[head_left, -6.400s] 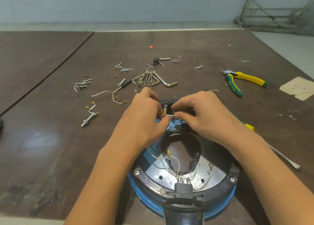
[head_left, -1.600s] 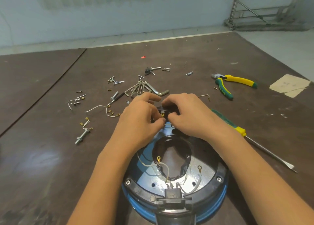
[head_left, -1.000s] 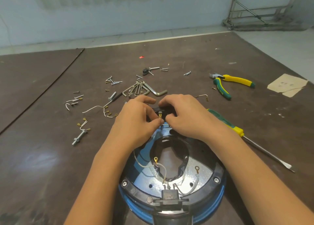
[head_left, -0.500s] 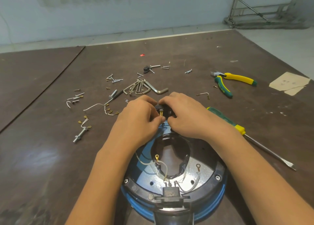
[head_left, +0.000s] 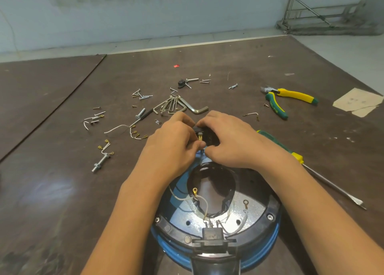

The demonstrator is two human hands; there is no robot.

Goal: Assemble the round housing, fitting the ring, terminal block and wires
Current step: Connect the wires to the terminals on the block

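Pinching a small black terminal block [head_left: 208, 137] between curled fingertips, a person's left hand [head_left: 174, 144] and right hand [head_left: 230, 138] meet at the far rim of the round housing [head_left: 268, 248], which sits on the near edge of a dark, glossy brown table [head_left: 62, 191]. Brass contacts glint on the block's face in the gap between the thumbs. The housing is a blue-walled drum capped by a black plastic ring [head_left: 274, 209] held by silver screws, over a mottled, shiny metal plate [head_left: 236, 213] with a large rounded opening at its centre. Thin white wires [head_left: 204, 202] curl up from a boxy black connector [head_left: 212, 235] at the near rim, two of them ending in gold ring lugs.

Beyond the hands lies a fan of bent steel hex keys [head_left: 178, 106], with scattered screws [head_left: 141, 95] and short lugged wire offcuts [head_left: 124, 127] to their left. Yellow-and-green pliers [head_left: 286, 100] rest far right, near a torn cardboard scrap [head_left: 357, 102]. A flat-blade screwdriver [head_left: 291, 153] runs diagonally just beside the right forearm. A long bolt [head_left: 100, 162] lies left, where a broad stretch of tabletop spreads outward to a seam between panels.
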